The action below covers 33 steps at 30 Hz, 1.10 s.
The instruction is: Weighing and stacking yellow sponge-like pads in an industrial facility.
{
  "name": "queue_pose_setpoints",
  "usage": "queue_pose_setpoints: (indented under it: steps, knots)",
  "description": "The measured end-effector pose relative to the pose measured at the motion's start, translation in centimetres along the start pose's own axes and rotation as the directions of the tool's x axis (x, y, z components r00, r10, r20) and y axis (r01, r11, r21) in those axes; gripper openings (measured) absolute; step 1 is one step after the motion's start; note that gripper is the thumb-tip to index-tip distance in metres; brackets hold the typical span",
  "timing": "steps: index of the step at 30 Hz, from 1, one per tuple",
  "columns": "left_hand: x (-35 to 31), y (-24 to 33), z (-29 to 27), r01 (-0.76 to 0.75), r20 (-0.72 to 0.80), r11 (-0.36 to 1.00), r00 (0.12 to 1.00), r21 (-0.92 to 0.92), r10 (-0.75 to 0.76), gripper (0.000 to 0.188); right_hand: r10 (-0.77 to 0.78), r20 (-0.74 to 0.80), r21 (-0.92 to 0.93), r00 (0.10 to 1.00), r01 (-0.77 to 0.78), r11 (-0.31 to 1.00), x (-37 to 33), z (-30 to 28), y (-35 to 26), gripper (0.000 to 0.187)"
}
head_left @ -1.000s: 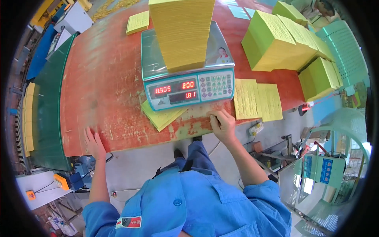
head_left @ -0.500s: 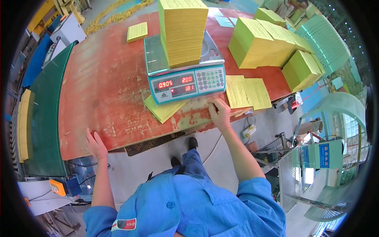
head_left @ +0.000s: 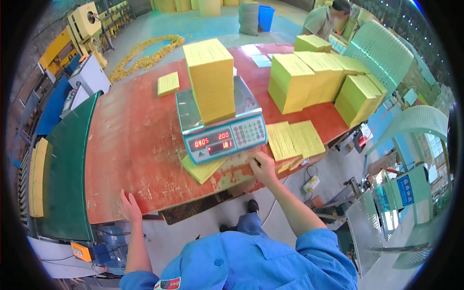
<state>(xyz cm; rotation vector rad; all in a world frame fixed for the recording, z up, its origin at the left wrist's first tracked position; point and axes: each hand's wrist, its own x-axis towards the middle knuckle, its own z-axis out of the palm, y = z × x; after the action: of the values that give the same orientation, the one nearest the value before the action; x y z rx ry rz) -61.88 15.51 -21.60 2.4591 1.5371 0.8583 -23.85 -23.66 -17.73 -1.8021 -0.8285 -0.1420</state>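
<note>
A tall stack of yellow sheets (head_left: 210,87) stands on the metal pan of a digital scale (head_left: 226,140), whose red display is lit. My right hand (head_left: 263,168) rests at the table's near edge, just below the scale's right corner, its fingers curled in with nothing seen in them. To the left, my left hand (head_left: 130,208) lies on the table's front edge, fingers stretched and holding nothing. Some loose yellow sheets (head_left: 203,170) stick out from under the scale's front. Two low piles of yellow sheets (head_left: 295,140) sit beside my right hand.
Several big yellow stacks (head_left: 292,82) fill the red table's (head_left: 130,145) right side. A small yellow pile (head_left: 168,84) lies at the back left. A green surface (head_left: 65,174) adjoins the left edge. Beyond the table a person (head_left: 324,21) bends down. A perforated green chair (head_left: 382,48) stands right.
The view has tilted up, so the table and scale appear lower and more of the far floor and the person shows. Both hands stay at the table edge; the stack remains on the scale.
</note>
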Motion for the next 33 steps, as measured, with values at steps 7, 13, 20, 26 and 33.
queue_pose_setpoints:
  steps: [7, 13, 20, 26, 33]
  knots:
    - [4.2, 3.5, -0.6, 0.503, 0.422, 0.620, 0.860, -0.603, -0.287, 0.062, 0.207, 0.155, 0.116, 0.966, -0.226, 0.967, 0.6, -1.7, 0.2, 0.013]
    - [12.6, 24.0, -2.0, 0.502, 0.543, 0.387, 0.840, -0.774, -0.005, 0.086, 0.319, 0.309, 0.546, 0.896, -0.442, 0.712, 9.8, -4.5, -0.6, 0.016]
    - [20.6, 44.7, -4.2, 0.624, 0.665, 0.244, 0.731, -0.742, 0.152, 0.078, 0.189, 0.135, 0.649, 0.973, -0.231, 0.724, 31.1, 4.0, 2.5, 0.031]
    - [21.7, 49.4, -3.7, 0.675, 0.807, 0.475, 0.573, -0.564, 0.144, 0.053, 0.116, 0.375, 0.639, 0.920, -0.347, 0.686, 34.4, 9.9, 3.8, 0.045]
    - [19.1, 49.3, -5.5, 0.736, 0.904, 0.549, 0.418, -0.396, 0.092, 0.058, 0.109, 0.464, 0.563, 0.879, -0.388, 0.730, 31.9, 7.3, 4.2, 0.049]
